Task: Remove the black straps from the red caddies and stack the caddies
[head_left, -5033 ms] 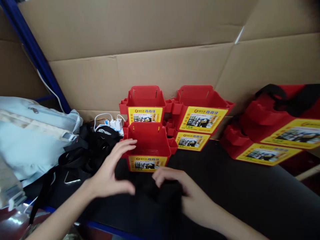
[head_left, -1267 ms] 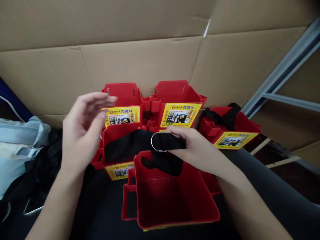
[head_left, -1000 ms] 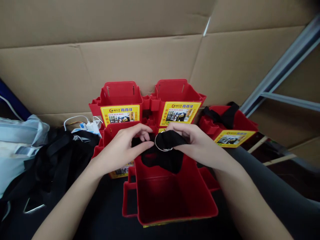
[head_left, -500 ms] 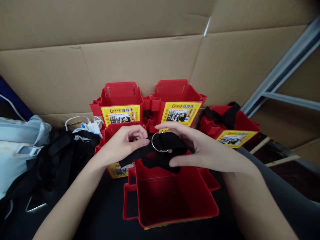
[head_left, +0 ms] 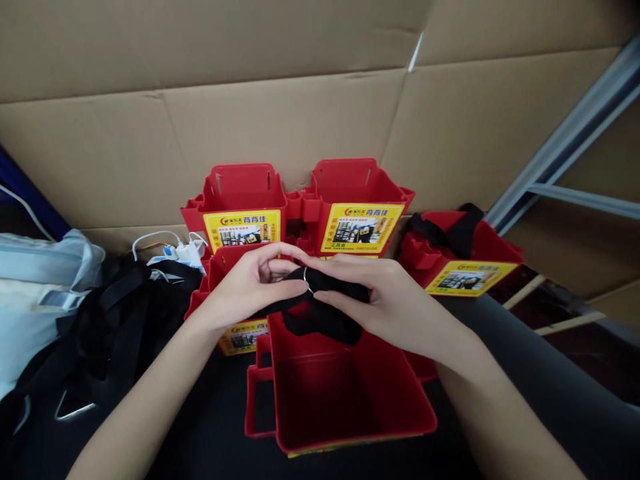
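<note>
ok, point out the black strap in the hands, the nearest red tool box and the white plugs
Black strap [head_left: 330, 325]: head view, slack hanging fold.
Nearest red tool box [head_left: 323, 349]: head view, inside wall below the strap.
White plugs [head_left: 190, 255]: head view, body of the right-hand one.

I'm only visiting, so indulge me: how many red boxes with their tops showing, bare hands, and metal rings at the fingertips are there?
Red boxes: 5 (front box, half-hidden box, back-left box, back-right box, far-right box)
Bare hands: 2 (left hand, right hand)
Metal rings: 1 (partly covered ring)
Total: 8
</note>
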Available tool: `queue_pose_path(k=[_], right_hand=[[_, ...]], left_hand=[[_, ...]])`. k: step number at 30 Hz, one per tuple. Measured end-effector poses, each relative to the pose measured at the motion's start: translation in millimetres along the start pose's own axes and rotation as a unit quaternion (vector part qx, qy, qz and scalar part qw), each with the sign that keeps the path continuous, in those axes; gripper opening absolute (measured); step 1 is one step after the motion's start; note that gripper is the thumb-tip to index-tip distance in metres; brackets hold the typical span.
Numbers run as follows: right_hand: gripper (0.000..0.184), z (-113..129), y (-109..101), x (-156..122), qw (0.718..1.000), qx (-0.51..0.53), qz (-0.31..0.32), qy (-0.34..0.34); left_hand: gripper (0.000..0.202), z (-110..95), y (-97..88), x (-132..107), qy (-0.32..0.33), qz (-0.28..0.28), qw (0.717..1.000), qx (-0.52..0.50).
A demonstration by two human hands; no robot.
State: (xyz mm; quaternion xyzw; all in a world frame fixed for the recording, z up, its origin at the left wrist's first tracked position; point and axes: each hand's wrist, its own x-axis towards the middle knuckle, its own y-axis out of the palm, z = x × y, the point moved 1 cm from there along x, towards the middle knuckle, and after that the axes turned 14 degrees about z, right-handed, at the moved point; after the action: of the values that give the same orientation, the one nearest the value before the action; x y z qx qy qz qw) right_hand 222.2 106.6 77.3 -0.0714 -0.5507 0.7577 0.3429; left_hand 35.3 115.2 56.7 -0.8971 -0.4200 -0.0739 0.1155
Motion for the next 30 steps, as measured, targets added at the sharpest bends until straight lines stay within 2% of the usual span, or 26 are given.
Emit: queue_pose_path(k=[2,6,10,13,16,18,20,22,25,27,28,30], right_hand=[[0.036,0,2,1,0.994,-0.105,-0.042,-0.003],[0.015,1,8,3,0.954,-0.253,-0.160,0.003],[0.008,2,12,4,0.941,-0.295,-0.163,-0.019],[0.010,3,15,5,0.948,-0.287,-0.133,-0.027],[0.013,7,15,5,0.971,-0.211,-0.111,-0.029],[0.013,10,12,3,0.987,-0.105,-0.119,-0.028],[0.009,9,6,0,0.988,0.024,-0.149,-0.018],[0.005,2,-5,-4,0.965,0.164,-0.202,0.007],[0.009,-17,-24,-8,0.882,0.382,-0.272,0.044],[0.011,-29,-37,-12,0.837,0.456,-0.298,0.047],[0.011,-33,-42,-15,0.833,0.457,-0.308,0.041],[0.008,-38,-51,-22,0.859,0.414,-0.302,0.008]], left_hand=[[0.028,3,2.0,2,0.018,-0.048,0.999,-0.010],[0.025,4,8.1,2,0.046,-0.127,0.991,0.001],[0.018,-1,13.0,-1,0.054,-0.144,0.986,0.071],[0.016,-3,16.5,-1,0.040,-0.145,0.980,0.127],[0.017,2,17.6,0,0.044,-0.164,0.970,0.175],[0.019,6,13.6,1,0.054,-0.196,0.958,0.204],[0.021,11,5.0,2,0.058,-0.229,0.945,0.227],[0.022,13,-6.4,3,0.060,-0.243,0.939,0.235],[0.020,10,-23.0,1,0.060,-0.255,0.936,0.236],[0.017,6,-30.1,-2,0.047,-0.260,0.936,0.231],[0.016,4,-31.9,-3,0.039,-0.257,0.940,0.220],[0.014,0,-31.6,-6,0.030,-0.236,0.955,0.178]])
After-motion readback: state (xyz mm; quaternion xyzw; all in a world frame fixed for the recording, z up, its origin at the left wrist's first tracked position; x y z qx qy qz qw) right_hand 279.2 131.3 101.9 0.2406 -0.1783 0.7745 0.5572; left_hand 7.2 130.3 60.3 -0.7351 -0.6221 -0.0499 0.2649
